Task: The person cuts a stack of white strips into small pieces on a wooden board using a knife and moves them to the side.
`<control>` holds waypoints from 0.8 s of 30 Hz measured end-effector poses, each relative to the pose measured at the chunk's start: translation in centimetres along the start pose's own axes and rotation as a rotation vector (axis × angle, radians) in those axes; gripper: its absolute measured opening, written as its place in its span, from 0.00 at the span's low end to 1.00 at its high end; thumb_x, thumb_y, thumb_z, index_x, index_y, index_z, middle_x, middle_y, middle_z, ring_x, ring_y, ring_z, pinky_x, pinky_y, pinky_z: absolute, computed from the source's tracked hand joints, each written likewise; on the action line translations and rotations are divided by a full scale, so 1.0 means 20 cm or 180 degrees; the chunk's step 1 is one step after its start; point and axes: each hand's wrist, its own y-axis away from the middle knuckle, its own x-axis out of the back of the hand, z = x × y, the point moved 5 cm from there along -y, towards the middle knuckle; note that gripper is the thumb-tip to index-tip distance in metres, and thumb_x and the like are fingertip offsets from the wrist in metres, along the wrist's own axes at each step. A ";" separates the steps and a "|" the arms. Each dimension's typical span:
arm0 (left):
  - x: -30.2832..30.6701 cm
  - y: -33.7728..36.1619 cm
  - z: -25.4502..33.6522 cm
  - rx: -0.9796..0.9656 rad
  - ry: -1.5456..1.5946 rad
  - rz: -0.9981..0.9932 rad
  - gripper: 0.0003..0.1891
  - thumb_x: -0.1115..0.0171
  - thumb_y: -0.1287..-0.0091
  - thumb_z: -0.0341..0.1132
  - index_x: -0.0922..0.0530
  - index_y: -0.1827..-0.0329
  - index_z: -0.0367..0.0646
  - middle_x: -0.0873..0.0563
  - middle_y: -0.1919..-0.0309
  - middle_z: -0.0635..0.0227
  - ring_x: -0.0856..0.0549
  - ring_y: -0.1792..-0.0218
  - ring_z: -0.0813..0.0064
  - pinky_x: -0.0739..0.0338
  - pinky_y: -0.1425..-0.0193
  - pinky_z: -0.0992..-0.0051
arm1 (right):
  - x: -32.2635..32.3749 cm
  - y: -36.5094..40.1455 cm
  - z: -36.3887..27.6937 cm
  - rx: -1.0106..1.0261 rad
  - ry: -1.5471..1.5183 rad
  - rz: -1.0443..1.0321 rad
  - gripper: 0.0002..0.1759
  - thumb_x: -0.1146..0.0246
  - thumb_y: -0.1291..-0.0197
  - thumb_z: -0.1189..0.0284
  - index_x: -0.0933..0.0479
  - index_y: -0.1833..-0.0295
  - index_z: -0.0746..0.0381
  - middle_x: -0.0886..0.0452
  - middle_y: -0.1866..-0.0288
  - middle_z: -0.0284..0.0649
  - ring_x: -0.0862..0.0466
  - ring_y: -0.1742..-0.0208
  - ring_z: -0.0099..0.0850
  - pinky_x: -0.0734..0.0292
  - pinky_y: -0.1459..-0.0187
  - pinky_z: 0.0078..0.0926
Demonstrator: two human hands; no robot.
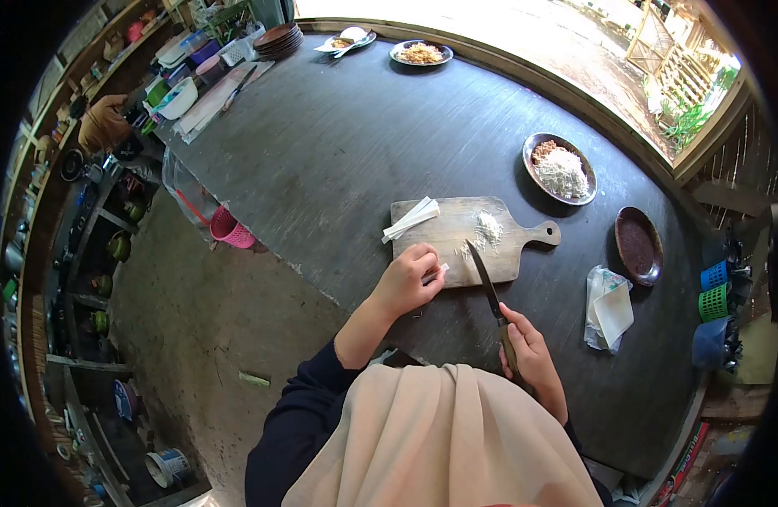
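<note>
My right hand (531, 351) grips a knife (485, 279) by its wooden handle, the blade pointing up over the front edge of the wooden cutting board (456, 241). Closed around a short bundle of white strips is my left hand (410, 280), at the board's front left; only the strip ends show past the fingers. Longer white strips (412, 220) lie at the board's back left corner. A small heap of finely cut white pieces (488, 226) sits on the right part of the board, with bits scattered near the blade tip.
An oval plate (530, 169) of white shreds and reddish-brown food stands behind the board. To the right are a dark oval dish (638, 245) and a plastic packet (608, 308). Two food plates and stacked plates (279, 40) are at the back. A pink basket (231, 228) hangs by the left edge.
</note>
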 end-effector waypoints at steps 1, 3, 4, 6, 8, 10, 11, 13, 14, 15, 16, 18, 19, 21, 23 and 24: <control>0.00 0.00 0.00 0.0069 0.0020 -0.0027 0.07 0.31 0.41 0.27 0.23 0.70 0.36 0.19 0.63 0.62 0.16 0.63 0.62 0.20 0.57 0.67 | 0.00 0.00 0.00 -0.0016 -0.0004 -0.0045 0.23 0.53 0.20 0.70 0.35 0.24 0.57 0.32 0.75 0.30 0.29 0.80 0.20 0.30 0.82 0.20; 0.00 0.00 0.00 0.0138 0.0032 -0.0049 0.06 0.31 0.42 0.27 0.22 0.69 0.36 0.18 0.63 0.62 0.16 0.62 0.62 0.20 0.56 0.67 | -0.02 0.00 0.00 -0.0070 0.0006 -0.0084 0.23 0.53 0.21 0.69 0.35 0.24 0.57 0.32 0.75 0.30 0.29 0.80 0.20 0.30 0.82 0.20; 0.01 0.00 0.01 0.0037 0.0032 0.0026 0.05 0.31 0.41 0.27 0.20 0.66 0.37 0.18 0.62 0.62 0.16 0.61 0.63 0.20 0.55 0.67 | -0.02 0.00 0.00 -0.0119 0.0019 -0.0121 0.23 0.52 0.21 0.69 0.34 0.24 0.58 0.32 0.75 0.30 0.29 0.80 0.20 0.30 0.82 0.20; 0.01 0.00 0.02 -0.0070 0.0035 0.0096 0.05 0.31 0.41 0.27 0.17 0.63 0.37 0.17 0.62 0.63 0.16 0.60 0.63 0.20 0.54 0.67 | -0.01 0.01 -0.02 -0.0077 0.0067 0.0003 0.23 0.52 0.21 0.69 0.34 0.24 0.58 0.32 0.76 0.30 0.29 0.80 0.20 0.30 0.82 0.20; 0.01 0.00 0.01 -0.0127 0.0043 0.0047 0.08 0.32 0.41 0.26 0.14 0.59 0.39 0.17 0.61 0.63 0.16 0.59 0.63 0.20 0.53 0.68 | 0.01 0.01 -0.03 -0.0038 0.0110 0.0144 0.23 0.51 0.21 0.69 0.34 0.25 0.58 0.32 0.76 0.30 0.30 0.80 0.20 0.30 0.82 0.20; 0.01 0.00 0.01 -0.0097 0.0060 -0.0005 0.08 0.32 0.41 0.26 0.14 0.59 0.39 0.17 0.61 0.63 0.16 0.58 0.63 0.20 0.53 0.68 | 0.01 0.02 -0.04 -0.0057 0.0043 0.0231 0.23 0.51 0.21 0.70 0.33 0.25 0.58 0.31 0.77 0.30 0.29 0.80 0.19 0.30 0.81 0.20; 0.00 0.00 0.01 -0.0057 0.0063 -0.0046 0.08 0.32 0.41 0.26 0.13 0.59 0.39 0.17 0.61 0.63 0.16 0.58 0.63 0.20 0.52 0.68 | 0.02 0.01 -0.03 -0.0052 0.0050 0.0237 0.23 0.51 0.21 0.70 0.33 0.25 0.58 0.31 0.77 0.30 0.29 0.80 0.19 0.30 0.81 0.20; 0.01 0.00 0.02 -0.0069 0.0101 -0.0005 0.06 0.32 0.41 0.26 0.14 0.61 0.39 0.16 0.62 0.63 0.16 0.59 0.62 0.20 0.54 0.68 | -0.01 0.00 0.00 -0.0088 0.0230 -0.0051 0.22 0.50 0.22 0.70 0.32 0.25 0.58 0.30 0.77 0.29 0.29 0.80 0.19 0.31 0.81 0.19; 0.01 0.00 0.02 -0.0078 0.0138 0.0029 0.05 0.32 0.41 0.26 0.15 0.62 0.39 0.16 0.63 0.64 0.16 0.61 0.62 0.20 0.55 0.67 | -0.02 0.01 0.00 -0.0107 0.0272 -0.0133 0.22 0.50 0.22 0.70 0.32 0.26 0.58 0.30 0.78 0.29 0.30 0.80 0.18 0.31 0.80 0.19; 0.02 0.00 0.02 -0.0073 0.0132 0.0028 0.05 0.32 0.41 0.26 0.15 0.62 0.39 0.16 0.63 0.64 0.16 0.61 0.62 0.20 0.55 0.67 | -0.02 0.00 0.01 -0.0110 0.0268 -0.0140 0.22 0.50 0.22 0.70 0.32 0.26 0.58 0.30 0.78 0.29 0.30 0.80 0.18 0.31 0.80 0.19; 0.01 0.00 0.02 -0.0025 0.0164 0.0036 0.04 0.32 0.41 0.26 0.15 0.63 0.38 0.16 0.63 0.64 0.15 0.62 0.62 0.20 0.56 0.67 | -0.02 -0.01 0.02 -0.0098 0.0205 -0.0120 0.22 0.49 0.22 0.69 0.31 0.26 0.58 0.31 0.78 0.29 0.30 0.80 0.18 0.31 0.80 0.19; 0.01 0.00 0.01 0.0024 0.0202 0.0032 0.04 0.32 0.41 0.26 0.15 0.64 0.38 0.16 0.64 0.64 0.15 0.63 0.63 0.20 0.57 0.68 | -0.03 0.00 0.01 -0.0094 0.0133 -0.0091 0.22 0.49 0.22 0.69 0.31 0.26 0.58 0.31 0.78 0.28 0.30 0.80 0.17 0.31 0.80 0.19; 0.00 0.00 0.00 -0.0031 0.0171 0.0042 0.05 0.31 0.41 0.26 0.14 0.62 0.38 0.16 0.63 0.65 0.15 0.63 0.65 0.20 0.59 0.70 | -0.04 0.02 -0.02 -0.0126 0.0271 -0.0001 0.22 0.49 0.22 0.69 0.31 0.26 0.59 0.31 0.78 0.27 0.30 0.79 0.17 0.31 0.79 0.18; 0.00 0.01 0.00 -0.0091 0.0129 0.0052 0.06 0.31 0.41 0.25 0.14 0.61 0.38 0.16 0.63 0.65 0.14 0.64 0.68 0.19 0.60 0.72 | -0.04 0.03 -0.02 -0.0150 0.0404 0.0082 0.22 0.49 0.22 0.69 0.31 0.26 0.59 0.31 0.78 0.27 0.30 0.79 0.17 0.31 0.78 0.18; 0.01 0.00 0.00 -0.0051 0.0161 0.0036 0.06 0.31 0.41 0.25 0.14 0.61 0.37 0.15 0.63 0.65 0.14 0.64 0.68 0.19 0.60 0.72 | -0.04 0.03 -0.01 0.0037 0.0462 0.0094 0.22 0.48 0.22 0.70 0.31 0.26 0.60 0.30 0.77 0.26 0.31 0.78 0.15 0.32 0.76 0.17; 0.01 0.00 0.01 -0.0050 0.0151 0.0032 0.06 0.31 0.41 0.25 0.14 0.61 0.37 0.15 0.63 0.65 0.14 0.64 0.68 0.19 0.60 0.72 | -0.05 0.03 -0.01 0.0040 0.0454 0.0088 0.22 0.48 0.22 0.70 0.31 0.26 0.60 0.30 0.77 0.26 0.31 0.78 0.15 0.32 0.76 0.17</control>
